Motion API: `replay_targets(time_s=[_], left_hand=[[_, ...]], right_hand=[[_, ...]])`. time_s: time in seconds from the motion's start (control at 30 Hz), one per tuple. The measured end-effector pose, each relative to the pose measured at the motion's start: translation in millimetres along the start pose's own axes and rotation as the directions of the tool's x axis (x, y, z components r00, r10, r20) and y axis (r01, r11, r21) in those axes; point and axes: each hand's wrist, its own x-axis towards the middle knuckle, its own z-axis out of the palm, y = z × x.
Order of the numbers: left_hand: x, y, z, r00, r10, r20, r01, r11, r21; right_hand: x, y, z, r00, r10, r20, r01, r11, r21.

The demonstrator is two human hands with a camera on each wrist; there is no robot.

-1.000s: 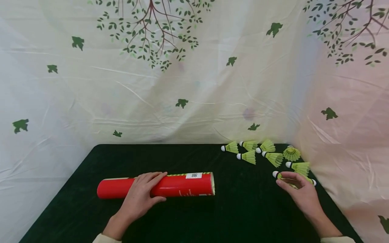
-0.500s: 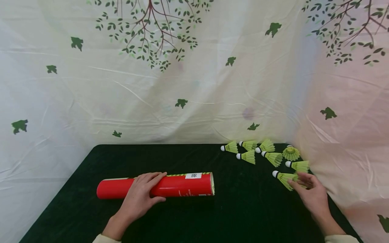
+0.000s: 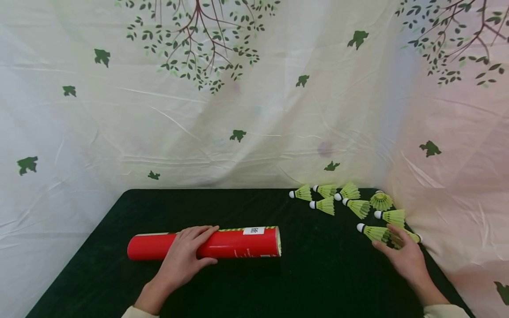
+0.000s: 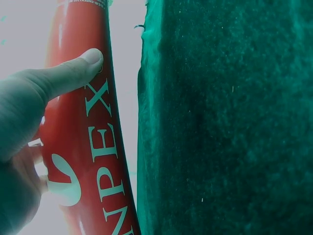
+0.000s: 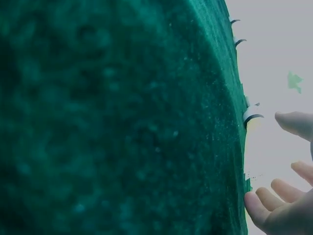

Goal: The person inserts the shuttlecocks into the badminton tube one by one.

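While the left hand has its grip clamped round a red tube lying roughly parallel to the far edge of the tabletop, the right hand, its grip apart, is at two shuttlecocks near the right edge, contact unclear. Seven more shuttlecocks lie toward the far right corner.
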Motion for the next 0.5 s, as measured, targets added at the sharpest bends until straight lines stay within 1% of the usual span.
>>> replay_targets(time_s=[0.2,0.5], left_hand=[[-0.4,0.4,0.3,1.0,0.002,-0.002,-0.002,1.0,0.001],[-0.3,-0.1,0.7,1.0,-0.001,-0.001,0.001,1.0,-0.001]], right_hand=[[1.0,4.0,1.8,1.0,0.01,-0.024,-0.009,0.999,0.031],[-1.6,3.7,4.8,0.997,-0.012,-0.075,0.017,0.997,0.074]])
